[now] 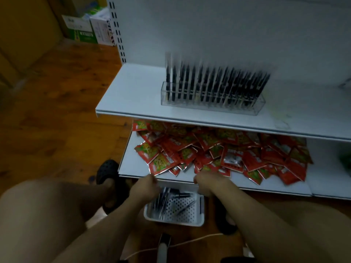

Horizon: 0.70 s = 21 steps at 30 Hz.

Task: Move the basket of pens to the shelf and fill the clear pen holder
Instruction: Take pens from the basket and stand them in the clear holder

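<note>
Both the left hand and right hand look curled, seemingly gripping the basket ends.

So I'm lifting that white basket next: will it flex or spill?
The white basket looks like rigid perforated plastic, so probably stiff. Holding only a few loose pens, it's likely light, though they may slide or roll if it tilts.

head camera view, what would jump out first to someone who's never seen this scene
The heap of red snack packets spread across the lower shelf grabs the eye first, the only bright colour here. Above it, on the upper shelf, a clear pen holder stands packed with a row of black pens. Low down, the left hand and right hand are at the far rim of a white perforated basket on the floor.
</note>
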### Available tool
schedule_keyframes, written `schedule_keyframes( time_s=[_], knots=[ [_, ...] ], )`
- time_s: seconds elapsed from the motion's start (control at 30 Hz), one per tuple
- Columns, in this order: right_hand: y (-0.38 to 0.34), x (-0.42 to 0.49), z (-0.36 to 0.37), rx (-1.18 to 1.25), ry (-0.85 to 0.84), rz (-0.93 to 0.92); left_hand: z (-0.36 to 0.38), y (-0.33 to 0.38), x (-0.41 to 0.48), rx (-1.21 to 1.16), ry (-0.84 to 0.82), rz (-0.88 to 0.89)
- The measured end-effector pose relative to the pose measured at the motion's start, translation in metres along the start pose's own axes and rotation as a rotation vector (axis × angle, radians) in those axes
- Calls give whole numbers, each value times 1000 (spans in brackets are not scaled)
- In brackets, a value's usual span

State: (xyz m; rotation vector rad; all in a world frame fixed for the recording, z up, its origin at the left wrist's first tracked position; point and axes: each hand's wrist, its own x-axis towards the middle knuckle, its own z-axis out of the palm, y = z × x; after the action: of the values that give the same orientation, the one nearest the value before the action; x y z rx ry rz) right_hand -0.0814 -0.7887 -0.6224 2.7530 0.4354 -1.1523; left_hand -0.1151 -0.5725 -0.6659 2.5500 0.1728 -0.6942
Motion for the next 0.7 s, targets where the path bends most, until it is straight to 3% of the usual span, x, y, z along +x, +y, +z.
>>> schedule_keyframes(
  time_s=[0.17, 0.43, 0.7],
  knots=[
    [20, 31, 51, -70, -173, 59, 59, -43, 2, 187, -242, -90],
    [-25, 98, 139, -144, -408, -136, 63, -29, 59, -146, -279, -173],
    [-30, 139, 178, -151, -403, -206, 108, -67, 68, -414, -359, -390]
  ],
)
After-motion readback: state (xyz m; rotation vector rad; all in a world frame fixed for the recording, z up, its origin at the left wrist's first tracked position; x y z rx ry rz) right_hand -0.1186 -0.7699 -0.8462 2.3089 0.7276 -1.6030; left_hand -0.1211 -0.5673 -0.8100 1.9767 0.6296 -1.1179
